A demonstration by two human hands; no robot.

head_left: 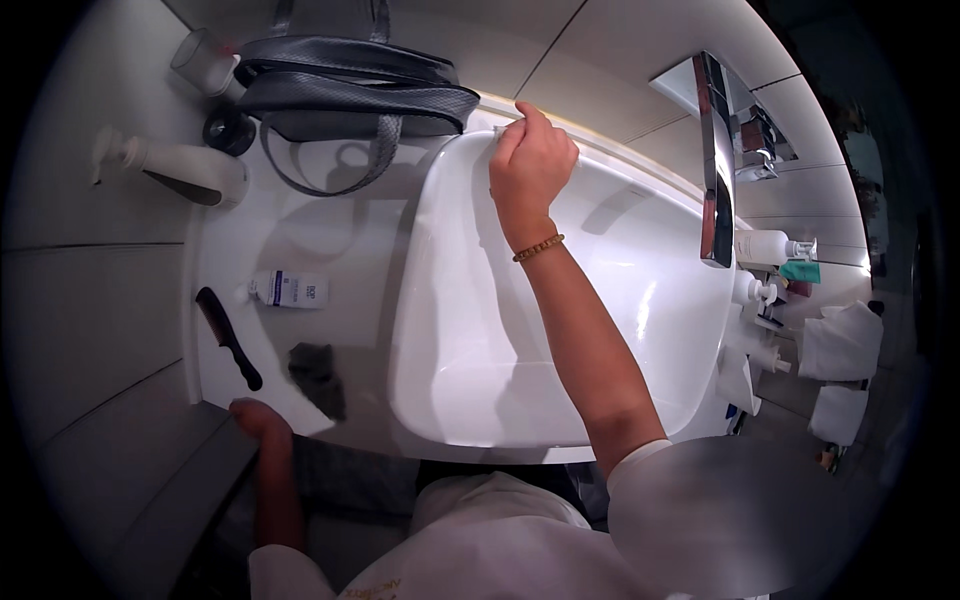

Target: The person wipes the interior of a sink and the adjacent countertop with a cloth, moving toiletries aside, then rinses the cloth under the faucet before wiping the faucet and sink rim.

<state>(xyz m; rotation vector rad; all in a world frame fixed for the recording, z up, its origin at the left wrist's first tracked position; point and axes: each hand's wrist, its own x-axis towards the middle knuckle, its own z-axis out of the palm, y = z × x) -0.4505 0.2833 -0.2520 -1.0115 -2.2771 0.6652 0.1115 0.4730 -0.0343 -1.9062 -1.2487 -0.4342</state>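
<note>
While the view looks straight down over a bathroom counter, these are the calls:

Right hand (530, 160): stretched across the basin, fingers curled together and pressed on the far rim; something pale and small seems to be pinched under the fingertips, but what it is cannot be told. A beaded bracelet (539, 247) is worn at the wrist.

Left hand (255, 417): set on the near left corner of the counter (300, 240), fingers bent over the edge; whether anything is gripped beyond the edge itself cannot be told.

Washbasin (470, 330): white, rectangular with rounded corners, seated on the counter's right part, its far rim touched by the right hand.

Tap (714, 160): a flat chrome spout, seen at the basin's right side, reaching over the bowl.

Handbag (350, 85): grey, textured, laid at the back of the counter just left of the right hand, a strap looped down onto the white top.

Comb (227, 337): black, laid near the left edge, close to the left hand.

Small tube (288, 289): white with a dark band, lying between comb and basin.

Dark cloth (318, 377): crumpled, near the front edge beside the basin.

Pump bottle (170, 165): white, lying on its side at the far left corner.

Toiletry bottles (770, 247): grouped on the right, past the tap, with folded white towels (840, 345) beside them.
</note>
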